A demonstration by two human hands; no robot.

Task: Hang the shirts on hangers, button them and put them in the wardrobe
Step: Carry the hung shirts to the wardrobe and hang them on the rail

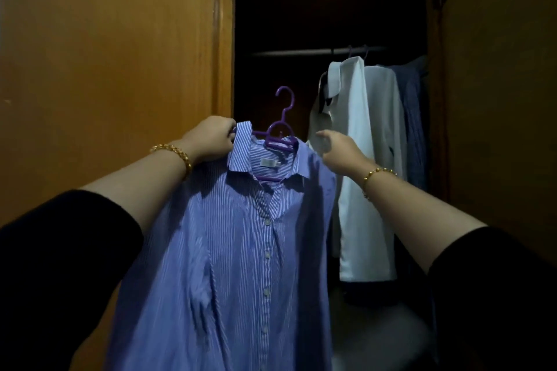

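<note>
One striped shirt [241,250] on one purple hanger [281,126] — left hand [208,141] grips its collar; right hand [337,150], fingers loose, just beside the other shoulder. Two garments [370,159] hang at the rail's [301,52] right end.

Your shirt [241,250] has blue and white stripes, its hanger [278,129] is purple, the other shirt [367,159] is white.

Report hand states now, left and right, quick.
Left hand: closed, gripping the blue striped shirt at its collar, over the purple hanger end.
Right hand: open, holding nothing, beside the shirt's other shoulder.
</note>
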